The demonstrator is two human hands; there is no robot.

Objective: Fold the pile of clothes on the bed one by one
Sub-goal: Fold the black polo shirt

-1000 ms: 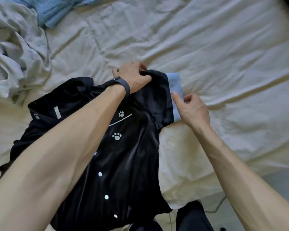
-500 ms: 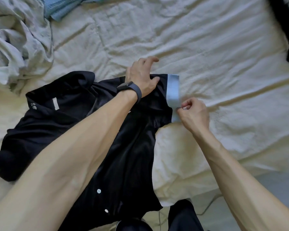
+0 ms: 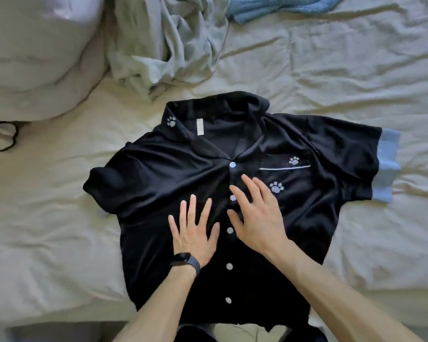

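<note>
A black short-sleeved pyjama shirt (image 3: 314,211) with white buttons, paw prints and a light blue cuff lies spread face up on the cream bed sheet (image 3: 344,90). Its right sleeve is laid out flat; its left sleeve is bunched. My left hand (image 3: 194,233), with a dark wristband, rests flat on the shirt left of the button row, fingers spread. My right hand (image 3: 256,215) lies flat across the button row at chest height, fingers straight.
A crumpled pale grey-green garment (image 3: 166,40) lies above the shirt. A blue towel-like cloth (image 3: 277,6) sits at the top edge. A pale pillow (image 3: 35,53) fills the top left. The bed's near edge runs along the bottom.
Both hands have left the right sleeve and cuff and now lie flat on the shirt's chest. The shirt is spread out flatter, and the view has shifted toward the pillow.
</note>
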